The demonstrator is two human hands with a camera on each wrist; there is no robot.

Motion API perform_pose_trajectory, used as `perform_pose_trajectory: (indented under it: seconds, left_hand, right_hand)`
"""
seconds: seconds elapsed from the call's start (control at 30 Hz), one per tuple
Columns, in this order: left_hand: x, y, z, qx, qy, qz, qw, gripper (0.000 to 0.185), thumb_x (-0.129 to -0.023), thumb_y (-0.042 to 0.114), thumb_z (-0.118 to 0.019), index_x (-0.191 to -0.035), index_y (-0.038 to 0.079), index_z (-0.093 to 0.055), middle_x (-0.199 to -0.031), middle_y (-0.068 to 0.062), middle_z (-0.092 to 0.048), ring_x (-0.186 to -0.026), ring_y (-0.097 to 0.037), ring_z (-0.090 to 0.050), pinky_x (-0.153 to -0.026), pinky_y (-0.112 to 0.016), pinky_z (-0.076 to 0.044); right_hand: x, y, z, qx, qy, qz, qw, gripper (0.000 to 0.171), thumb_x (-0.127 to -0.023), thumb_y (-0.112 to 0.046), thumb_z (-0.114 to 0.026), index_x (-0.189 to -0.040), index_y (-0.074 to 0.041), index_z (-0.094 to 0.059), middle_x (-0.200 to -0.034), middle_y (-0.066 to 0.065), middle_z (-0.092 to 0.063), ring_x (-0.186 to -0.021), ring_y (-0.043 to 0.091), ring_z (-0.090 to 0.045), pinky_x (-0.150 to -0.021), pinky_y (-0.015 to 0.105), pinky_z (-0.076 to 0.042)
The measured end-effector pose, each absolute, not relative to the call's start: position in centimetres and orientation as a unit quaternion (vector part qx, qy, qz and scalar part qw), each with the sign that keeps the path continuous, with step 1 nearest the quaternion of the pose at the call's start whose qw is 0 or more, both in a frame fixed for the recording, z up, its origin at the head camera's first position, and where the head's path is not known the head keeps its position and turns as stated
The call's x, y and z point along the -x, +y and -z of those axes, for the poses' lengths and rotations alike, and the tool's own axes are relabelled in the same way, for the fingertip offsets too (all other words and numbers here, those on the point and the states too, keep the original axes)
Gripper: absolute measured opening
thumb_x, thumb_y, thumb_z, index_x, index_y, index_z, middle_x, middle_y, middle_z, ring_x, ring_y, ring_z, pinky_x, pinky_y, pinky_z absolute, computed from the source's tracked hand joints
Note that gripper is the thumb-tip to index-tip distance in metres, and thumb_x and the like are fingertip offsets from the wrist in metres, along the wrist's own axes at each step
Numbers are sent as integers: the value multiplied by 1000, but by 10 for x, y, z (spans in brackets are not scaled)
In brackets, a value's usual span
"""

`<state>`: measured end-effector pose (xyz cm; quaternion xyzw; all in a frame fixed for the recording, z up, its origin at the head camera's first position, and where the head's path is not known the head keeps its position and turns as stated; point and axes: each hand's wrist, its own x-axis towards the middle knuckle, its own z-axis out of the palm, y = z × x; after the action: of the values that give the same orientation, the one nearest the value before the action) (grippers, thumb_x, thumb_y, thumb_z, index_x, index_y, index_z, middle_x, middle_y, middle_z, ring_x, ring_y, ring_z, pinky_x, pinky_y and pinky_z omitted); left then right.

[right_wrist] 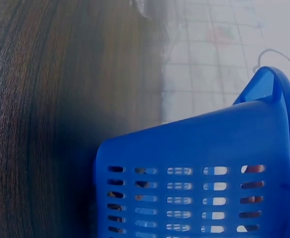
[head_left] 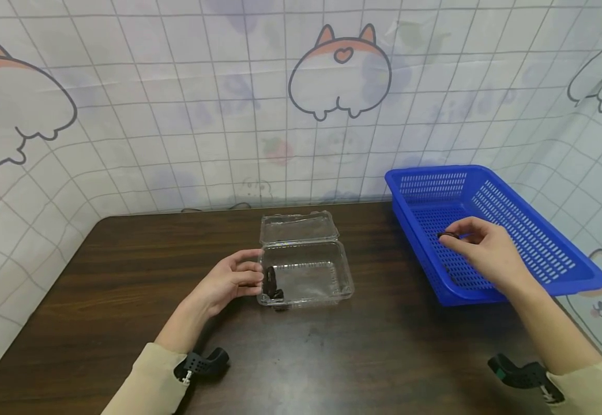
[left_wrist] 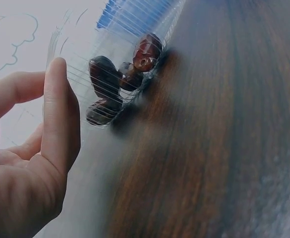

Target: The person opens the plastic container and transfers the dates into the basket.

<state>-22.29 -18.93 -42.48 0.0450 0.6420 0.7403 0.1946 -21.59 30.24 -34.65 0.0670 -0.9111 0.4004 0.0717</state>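
Observation:
A clear plastic clamshell box [head_left: 308, 282] stands on the table with its lid [head_left: 299, 227] tipped back. Several dark, glossy dates [left_wrist: 104, 78] lie along its left side. My left hand [head_left: 228, 282] rests its fingertips against the box's outer left wall; the thumb looks fairly straight in the left wrist view. Over the near left part of a blue plastic basket [head_left: 420, 262], my right hand [head_left: 488, 248] pinches a date [head_left: 447, 234] between thumb and fingers. In the right wrist view the basket's slotted wall [right_wrist: 194, 134] largely hides that hand.
The dark wood table [head_left: 176, 242] runs back to a tiled-pattern wall covering [head_left: 202, 115] printed with cartoon animals. At the table's right end, the basket reaches close to that covering. A few dark pieces [head_left: 450, 272] lie low inside the basket.

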Motion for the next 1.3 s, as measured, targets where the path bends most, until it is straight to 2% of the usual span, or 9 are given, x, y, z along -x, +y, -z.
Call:
perform_pose_trajectory:
  seconds: [0.13,0.4,0.63,0.9,1.3]
  left_hand:
    - [222,-190,424,-45,642,-741,195,63,-99,-5,-62,-155,-2,-34,-102,-6,-62,-81,-17,-67,-79,-32,-61]
    - [223,-190,425,-45,639,-742,196,61,-99,-6,-61,-154,-3,-34,-101,-6,-63,-80,-17,-67,-79,-33,-61]
    - [223,-190,426,-42,642,-740,196,61,-99,-4,-62,-154,-2,-35,-102,-7,-63,-81,-16,-67,-80,-33,-61]
    - [224,-189,425,-44,644,-739,195,62,-99,-5,-61,-154,-2,-35,-104,-7,-62,-83,-16,-67,-81,-34,-61]
    - [225,-186,423,-43,652,-732,193,61,-99,-5,-61,-154,-1,-36,-105,-8,-61,-84,-16,-67,-81,-33,-61]
  right_hand:
    - [216,305,347,-64,-917,-388,71,39,-101,-37,-69,-120,-3,-66,-114,14,-65,-85,19,-59,-61,26,-47]
    - [216,309,350,-56,-916,-394,54,42,-101,-37,-68,-122,-2,-64,-111,15,-62,-70,19,-56,-55,29,-46]
    - [215,307,350,-65,-914,-396,51,39,-101,-35,-68,-122,-3,-64,-114,15,-63,-74,19,-58,-56,28,-48]
    - [220,296,341,-86,-914,-393,59,35,-101,-34,-68,-121,-6,-65,-117,13,-64,-88,24,-62,-66,22,-51]
    - [231,258,329,-130,-902,-406,60,32,-101,-31,-69,-120,-6,-66,-114,11,-66,-80,24,-64,-65,24,-53]
